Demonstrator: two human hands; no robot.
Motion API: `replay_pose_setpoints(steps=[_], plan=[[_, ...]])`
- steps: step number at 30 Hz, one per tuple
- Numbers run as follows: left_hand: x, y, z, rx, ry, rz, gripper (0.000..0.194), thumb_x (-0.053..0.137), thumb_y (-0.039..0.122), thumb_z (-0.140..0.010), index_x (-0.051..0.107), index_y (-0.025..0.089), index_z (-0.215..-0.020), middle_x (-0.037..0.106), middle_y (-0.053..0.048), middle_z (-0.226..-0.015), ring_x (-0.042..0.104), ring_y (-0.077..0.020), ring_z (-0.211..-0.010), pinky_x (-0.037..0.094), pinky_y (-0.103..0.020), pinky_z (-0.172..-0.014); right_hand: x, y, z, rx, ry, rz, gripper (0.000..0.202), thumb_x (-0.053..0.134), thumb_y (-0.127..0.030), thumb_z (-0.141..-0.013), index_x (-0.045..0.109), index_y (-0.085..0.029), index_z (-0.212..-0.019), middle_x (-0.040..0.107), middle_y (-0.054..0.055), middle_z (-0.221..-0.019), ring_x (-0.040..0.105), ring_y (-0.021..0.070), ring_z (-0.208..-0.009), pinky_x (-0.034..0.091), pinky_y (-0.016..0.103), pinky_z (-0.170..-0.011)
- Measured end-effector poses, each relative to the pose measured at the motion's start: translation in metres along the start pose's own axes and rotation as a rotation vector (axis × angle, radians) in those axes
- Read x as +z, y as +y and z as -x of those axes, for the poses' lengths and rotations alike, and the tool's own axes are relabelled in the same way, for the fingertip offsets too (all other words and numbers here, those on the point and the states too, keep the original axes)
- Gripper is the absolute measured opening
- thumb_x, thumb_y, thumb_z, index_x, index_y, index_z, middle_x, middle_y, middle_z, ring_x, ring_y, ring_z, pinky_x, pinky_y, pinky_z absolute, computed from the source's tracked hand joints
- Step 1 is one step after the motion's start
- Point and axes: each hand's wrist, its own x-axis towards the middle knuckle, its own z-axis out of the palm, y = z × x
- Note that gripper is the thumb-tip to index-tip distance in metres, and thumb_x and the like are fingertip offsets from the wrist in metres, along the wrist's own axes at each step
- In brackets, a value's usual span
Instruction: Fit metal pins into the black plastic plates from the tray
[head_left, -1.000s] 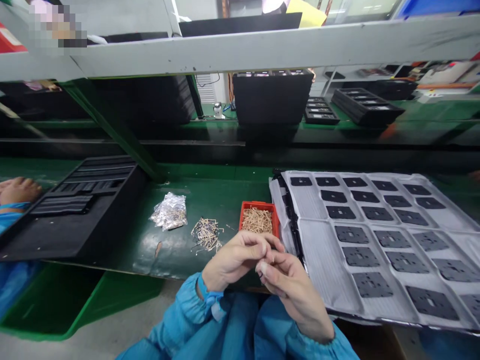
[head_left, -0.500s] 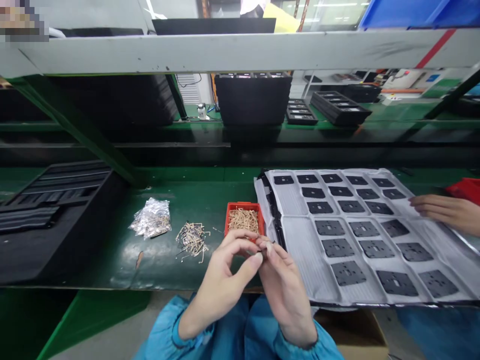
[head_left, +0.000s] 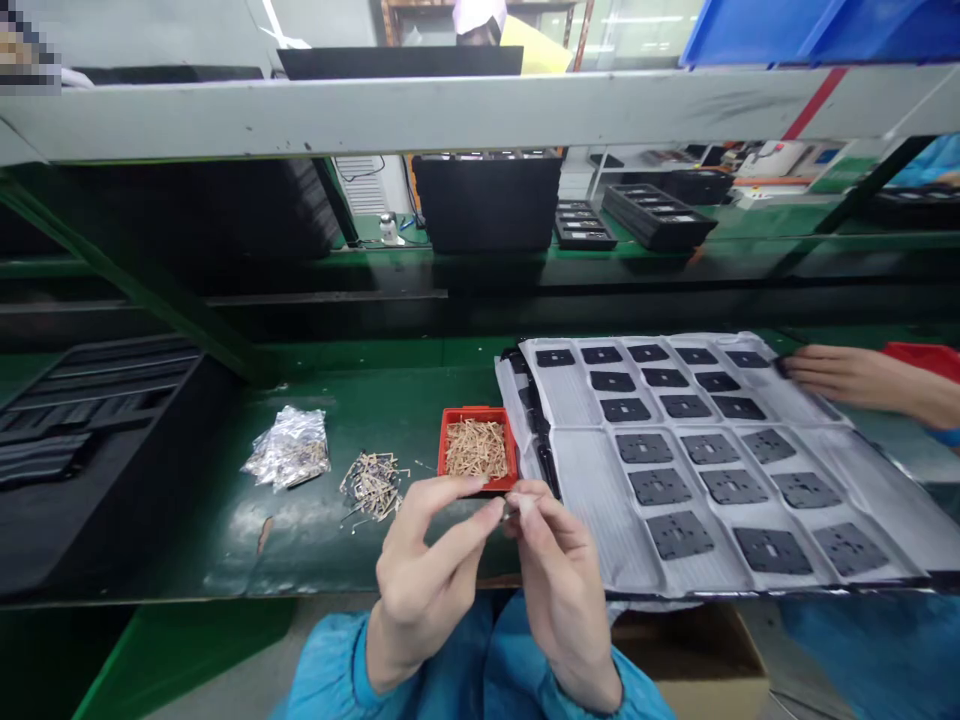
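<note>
My right hand (head_left: 559, 585) is closed in a pinch over the front edge of the bench, holding a tiny dark piece (head_left: 509, 508) that is too small to name. Close beside it is my left hand (head_left: 435, 565), thumb and forefinger apart, the thumb tip almost at the same piece. Just beyond my fingers stands a red bin (head_left: 441, 455) full of small tan strip-like parts (head_left: 476, 447). To its left lies a loose pile of similar parts (head_left: 373, 485), some with dark ends. A clear plastic bag (head_left: 289, 450) of small parts rests farther left.
On the right, a white-lined tray (head_left: 592, 520) bears several flat black plates (head_left: 735, 487). A co-worker's hand (head_left: 855, 378) holds a dark plate at its far right corner. A black case (head_left: 112, 450) stands left, and a shelf beam (head_left: 450, 110) crosses above the green bench (head_left: 337, 550).
My left forefinger and thumb have spread apart, while my right hand keeps its pinch. The co-worker's hand has lifted a black plate from the tray's right side. The view has shifted slightly.
</note>
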Motion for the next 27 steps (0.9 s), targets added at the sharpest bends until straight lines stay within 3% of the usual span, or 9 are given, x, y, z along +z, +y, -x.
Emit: replay_pose_setpoints(steps=[1, 3, 8, 12, 15, 19, 22, 24, 27], plan=[[-0.001, 0.001, 0.0, 0.039, 0.007, -0.022, 0.046, 0.068, -0.012, -0.088, 0.079, 0.021, -0.118, 0.07, -0.009, -0.123, 0.069, -0.0216, -0.108, 0.06, -0.034, -0.091, -0.001, -0.001, 0.001, -0.026, -0.009, 0.015, 0.014, 0.086, -0.043, -0.086, 0.084, -0.03, -0.088, 0.067, 0.001, -0.098, 0.062, 0.0127, -0.086, 0.053, 0.025, -0.081], [-0.004, 0.004, -0.002, -0.016, 0.0, 0.03, 0.042, 0.069, -0.011, -0.088, 0.079, 0.02, -0.115, 0.071, -0.008, -0.121, 0.07, -0.0203, -0.107, 0.06, -0.033, -0.091, -0.003, -0.002, 0.001, -0.072, -0.03, 0.045, 0.014, 0.085, -0.041, -0.088, 0.082, -0.028, -0.083, 0.066, 0.0, -0.095, 0.063, 0.012, -0.085, 0.053, 0.023, -0.08], [-0.006, 0.014, -0.009, -0.516, -0.09, 0.473, 0.019, 0.071, 0.008, -0.096, 0.081, 0.024, -0.095, 0.075, -0.003, -0.103, 0.074, -0.0161, -0.096, 0.06, -0.024, -0.086, -0.009, -0.002, 0.002, -0.141, -0.063, 0.096, 0.007, 0.081, -0.033, -0.092, 0.08, -0.027, -0.088, 0.067, 0.001, -0.1, 0.066, 0.0137, -0.095, 0.054, 0.024, -0.086], [0.001, 0.015, -0.008, -0.711, -0.081, 0.646, 0.016, 0.072, 0.017, -0.097, 0.084, 0.023, -0.088, 0.076, -0.004, -0.098, 0.074, -0.0166, -0.094, 0.059, -0.022, -0.086, -0.007, 0.0, 0.001, -0.168, -0.064, 0.099, 0.008, 0.079, -0.032, -0.093, 0.079, -0.027, -0.088, 0.069, 0.0, -0.099, 0.068, 0.0136, -0.098, 0.055, 0.024, -0.088], [0.006, 0.018, -0.005, -0.718, -0.089, 0.626, 0.017, 0.072, 0.017, -0.097, 0.085, 0.024, -0.089, 0.076, -0.005, -0.1, 0.074, -0.0175, -0.095, 0.06, -0.023, -0.087, -0.002, 0.001, 0.002, -0.185, -0.05, 0.089, 0.013, 0.077, -0.035, -0.095, 0.076, -0.026, -0.086, 0.071, 0.0, -0.098, 0.07, 0.0133, -0.095, 0.057, 0.026, -0.088], [0.003, 0.021, -0.002, -0.548, -0.229, 0.357, 0.024, 0.067, 0.014, -0.099, 0.085, 0.027, -0.106, 0.075, -0.007, -0.12, 0.072, -0.0209, -0.111, 0.057, -0.028, -0.099, -0.003, -0.002, 0.003, -0.227, -0.011, 0.102, 0.014, 0.065, -0.039, -0.104, 0.072, -0.029, -0.098, 0.075, -0.001, -0.093, 0.073, 0.0131, -0.087, 0.059, 0.029, -0.085], [-0.003, 0.018, -0.007, -0.479, -0.171, 0.195, 0.026, 0.064, 0.014, -0.101, 0.081, 0.027, -0.116, 0.072, -0.006, -0.126, 0.069, -0.0206, -0.117, 0.053, -0.029, -0.103, -0.011, -0.011, 0.004, -0.255, -0.015, 0.193, 0.01, 0.064, -0.031, -0.105, 0.072, -0.029, -0.099, 0.074, -0.004, -0.084, 0.071, 0.0103, -0.081, 0.057, 0.023, -0.083], [-0.005, 0.014, -0.014, -0.51, -0.149, 0.307, 0.022, 0.065, 0.018, -0.102, 0.079, 0.027, -0.115, 0.074, -0.006, -0.12, 0.069, -0.0206, -0.114, 0.054, -0.029, -0.098, -0.015, -0.021, 0.004, -0.24, -0.076, 0.277, 0.007, 0.071, -0.024, -0.1, 0.075, -0.026, -0.095, 0.071, -0.003, -0.079, 0.069, 0.01, -0.076, 0.055, 0.021, -0.077], [-0.003, 0.01, -0.025, -0.608, -0.224, 0.602, 0.008, 0.073, 0.021, -0.098, 0.08, 0.023, -0.101, 0.076, -0.007, -0.11, 0.071, -0.022, -0.107, 0.056, -0.029, -0.092, -0.016, -0.036, 0.004, -0.275, -0.225, 0.478, 0.009, 0.072, -0.019, -0.097, 0.076, -0.024, -0.09, 0.07, -0.001, -0.083, 0.068, 0.0119, -0.08, 0.054, 0.021, -0.075]])
